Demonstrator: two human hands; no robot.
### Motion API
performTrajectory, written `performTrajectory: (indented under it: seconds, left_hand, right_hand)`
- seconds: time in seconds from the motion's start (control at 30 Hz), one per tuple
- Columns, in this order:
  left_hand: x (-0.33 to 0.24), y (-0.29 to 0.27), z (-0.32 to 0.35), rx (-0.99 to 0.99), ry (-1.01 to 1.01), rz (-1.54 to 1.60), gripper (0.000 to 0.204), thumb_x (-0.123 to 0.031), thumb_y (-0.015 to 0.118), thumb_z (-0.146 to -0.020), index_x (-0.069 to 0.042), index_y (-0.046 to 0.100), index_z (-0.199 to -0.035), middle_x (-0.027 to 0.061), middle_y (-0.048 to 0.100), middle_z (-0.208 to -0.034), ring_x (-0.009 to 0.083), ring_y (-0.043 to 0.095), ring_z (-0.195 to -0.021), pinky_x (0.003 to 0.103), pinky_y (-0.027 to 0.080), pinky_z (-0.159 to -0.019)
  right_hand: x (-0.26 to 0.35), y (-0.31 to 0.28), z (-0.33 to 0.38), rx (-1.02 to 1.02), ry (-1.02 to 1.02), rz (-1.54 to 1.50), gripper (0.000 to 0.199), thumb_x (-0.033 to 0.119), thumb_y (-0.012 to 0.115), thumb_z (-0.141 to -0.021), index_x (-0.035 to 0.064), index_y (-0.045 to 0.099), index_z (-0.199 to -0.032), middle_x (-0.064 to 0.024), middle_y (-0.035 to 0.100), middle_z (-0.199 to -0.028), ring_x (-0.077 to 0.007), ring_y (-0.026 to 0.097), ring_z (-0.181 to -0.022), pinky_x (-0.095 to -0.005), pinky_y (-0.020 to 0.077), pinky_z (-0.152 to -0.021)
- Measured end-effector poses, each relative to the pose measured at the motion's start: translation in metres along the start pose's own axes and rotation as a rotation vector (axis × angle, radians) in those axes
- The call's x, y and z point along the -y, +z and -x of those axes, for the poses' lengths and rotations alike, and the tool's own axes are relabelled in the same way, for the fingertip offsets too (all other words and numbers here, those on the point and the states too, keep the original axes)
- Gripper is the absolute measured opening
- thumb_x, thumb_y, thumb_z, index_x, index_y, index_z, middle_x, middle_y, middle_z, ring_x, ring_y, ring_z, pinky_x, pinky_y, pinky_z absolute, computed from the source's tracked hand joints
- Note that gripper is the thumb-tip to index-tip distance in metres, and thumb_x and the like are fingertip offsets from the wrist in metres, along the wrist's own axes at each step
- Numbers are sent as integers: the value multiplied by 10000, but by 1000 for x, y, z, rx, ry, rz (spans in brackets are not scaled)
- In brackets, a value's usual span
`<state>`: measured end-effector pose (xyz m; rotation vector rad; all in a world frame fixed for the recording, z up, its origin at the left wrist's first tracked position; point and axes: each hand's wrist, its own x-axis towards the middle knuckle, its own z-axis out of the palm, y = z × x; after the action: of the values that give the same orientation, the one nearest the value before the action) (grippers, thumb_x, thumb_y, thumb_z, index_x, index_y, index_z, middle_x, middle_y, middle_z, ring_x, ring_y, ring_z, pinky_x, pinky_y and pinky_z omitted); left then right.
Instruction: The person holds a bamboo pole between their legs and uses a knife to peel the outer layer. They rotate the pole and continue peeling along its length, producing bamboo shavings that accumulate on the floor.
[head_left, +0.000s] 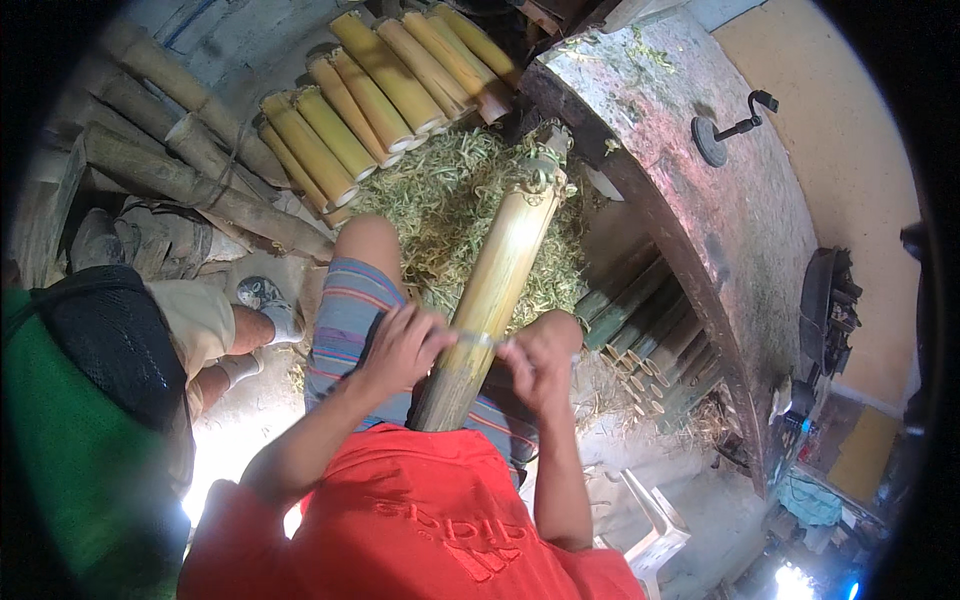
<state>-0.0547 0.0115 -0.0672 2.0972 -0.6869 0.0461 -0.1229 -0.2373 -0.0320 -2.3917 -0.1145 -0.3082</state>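
Observation:
A thick bamboo pole [507, 245] slopes from my lap up and away between my knees. Its upper stretch is pale and scraped, while the part nearest me is darker and greyish. Curled shavings [540, 180] cling around its far end. Across the pole lies a thin, shiny metal blade [476, 339]. My left hand [405, 347] is closed at the blade's left end, and my right hand [540, 362] is closed at its right end. Both ends of the blade are hidden by my fingers.
Green shavings [440, 200] cover the floor ahead. Cut bamboo tubes [390, 85] lie in a row behind them. A curved table [690, 150] bearing a small metal stand [712, 142] arches at right, above more bamboo [650, 330]. Another person's leg [255, 325] is at left.

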Motion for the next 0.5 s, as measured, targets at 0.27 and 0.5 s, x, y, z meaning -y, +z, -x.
performTrajectory:
  seconds: [0.27, 0.5]
  left_hand:
    - [50, 41, -180, -183, 66, 139, 263, -306, 679, -1036, -47, 639, -1007, 181, 692, -930, 421, 665, -937, 502, 507, -817]
    - [2, 0, 9, -41, 56, 29, 235, -236, 768, -957, -45, 647, -1021, 143, 683, -938, 394, 650, -882, 515, 486, -769]
  right_hand:
    - [-80, -14, -151, -204, 28, 74, 152, 214, 782, -952, 64, 792, -976, -149, 687, -864, -334, 677, -774, -425, 528, -720]
    - [13, -4, 6, 19, 4, -3, 198, 207, 858, -868, 58, 764, -956, -127, 656, -816, -351, 666, -756, -474, 506, -679]
